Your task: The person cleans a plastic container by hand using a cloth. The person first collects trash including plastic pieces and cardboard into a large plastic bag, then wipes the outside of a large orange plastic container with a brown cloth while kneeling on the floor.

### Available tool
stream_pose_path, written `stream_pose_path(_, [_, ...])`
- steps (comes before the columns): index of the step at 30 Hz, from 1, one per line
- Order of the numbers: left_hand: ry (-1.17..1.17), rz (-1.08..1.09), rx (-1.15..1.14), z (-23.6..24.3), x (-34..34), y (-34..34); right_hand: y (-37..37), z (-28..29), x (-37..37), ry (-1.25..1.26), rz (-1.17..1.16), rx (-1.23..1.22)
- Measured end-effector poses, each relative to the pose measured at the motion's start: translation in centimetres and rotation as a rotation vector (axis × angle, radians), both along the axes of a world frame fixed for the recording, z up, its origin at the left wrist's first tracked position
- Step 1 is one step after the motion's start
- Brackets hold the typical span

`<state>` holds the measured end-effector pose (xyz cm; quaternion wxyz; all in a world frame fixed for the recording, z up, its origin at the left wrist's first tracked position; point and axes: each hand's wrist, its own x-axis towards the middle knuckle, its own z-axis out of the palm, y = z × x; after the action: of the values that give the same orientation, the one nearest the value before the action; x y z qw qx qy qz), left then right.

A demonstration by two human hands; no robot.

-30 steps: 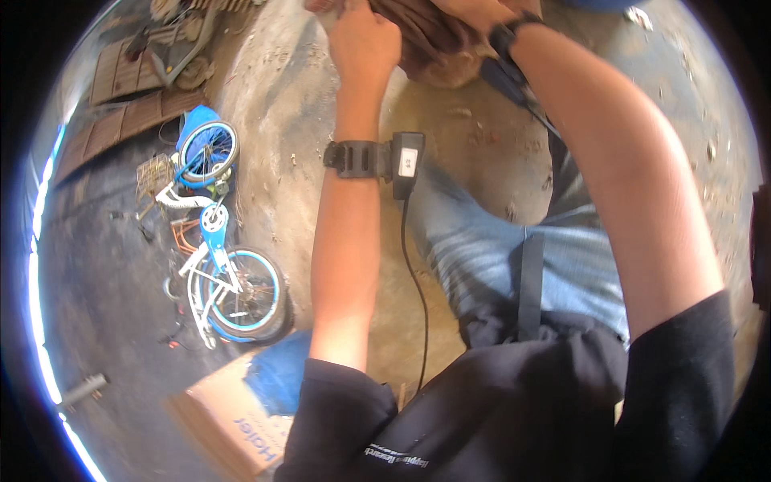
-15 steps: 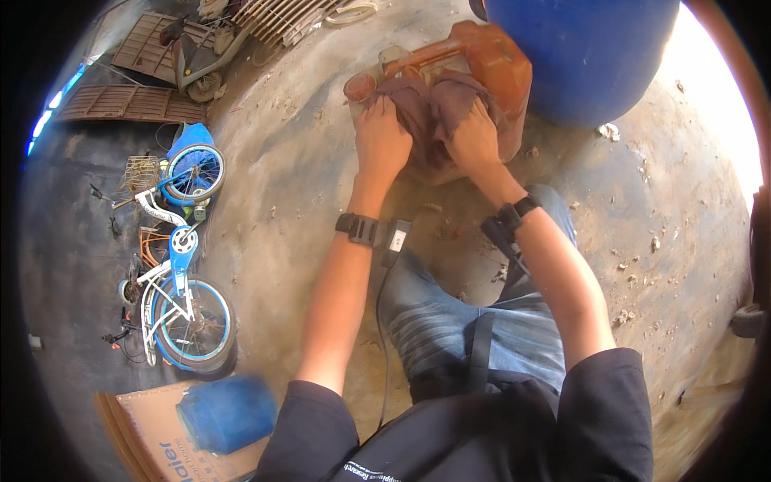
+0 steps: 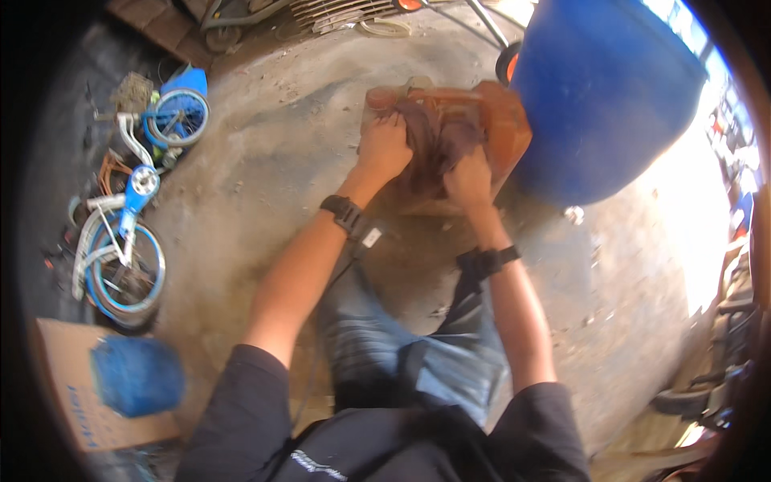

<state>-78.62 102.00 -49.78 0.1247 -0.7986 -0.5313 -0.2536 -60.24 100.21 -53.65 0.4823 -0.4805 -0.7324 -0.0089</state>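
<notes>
A dark purple-brown cloth (image 3: pixel 419 136) lies bunched against an orange-brown plastic jerry can (image 3: pixel 507 124), which stands on the floor in front of my legs. My left hand (image 3: pixel 385 151) grips one part of the cloth beside the can's round cap. Closed like a fist, my right hand (image 3: pixel 468 178) has another part of it near the can's right side. Motion blurs both hands and the cloth, and between them they hide much of the can's near face. Black straps with small devices circle both wrists.
Close by the jerry can on the right stands a big blue barrel (image 3: pixel 598 104). A blue and white bicycle (image 3: pixel 132 209) lies at the left. Nearer, a blue container (image 3: pixel 138 376) rests on flattened cardboard (image 3: pixel 60 365). Wooden slats (image 3: pixel 341 12) and a wheel lie at the far side.
The whole view has shifted, so the can and barrel appear lower. My right hand's fingers, laid over the cloth before, now look curled into it. Both hands stay at the can.
</notes>
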Motion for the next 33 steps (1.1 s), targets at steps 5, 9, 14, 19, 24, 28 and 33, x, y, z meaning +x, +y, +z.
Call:
stream_pose_path(5, [-0.399,-0.089,0.284,0.3,1.5,2.7,1.4,-0.1,-2.8,-0.04,-0.083,0.082])
stream_pose_path(9, [-0.25,0.082,-0.056,-3.8,2.2,-2.6,-2.8,-1.6,-1.7,0.092,-0.081,-0.18])
stream_pose_path(14, [-0.16,0.078,-0.015,-4.7,3.6,-2.3,5.6,-2.2,0.9,-0.053,-0.1,-0.559])
stream_pose_path(19, [-0.15,0.095,-0.197,-3.4,3.6,-1.5,9.0,-2.1,0.7,-0.216,-0.233,-0.542])
stream_pose_path(24, [-0.068,0.026,-0.133,-2.7,2.0,-0.4,8.4,-0.6,-0.4,0.006,-0.231,-0.54])
stream_pose_path(28, [-0.186,-0.169,0.051,-2.5,1.9,-0.9,7.3,0.4,-0.1,-0.203,-0.144,-0.611])
stream_pose_path(33, [-0.159,-0.124,0.065,-1.5,2.2,-0.2,7.0,-0.1,0.8,-0.102,-0.174,-0.491])
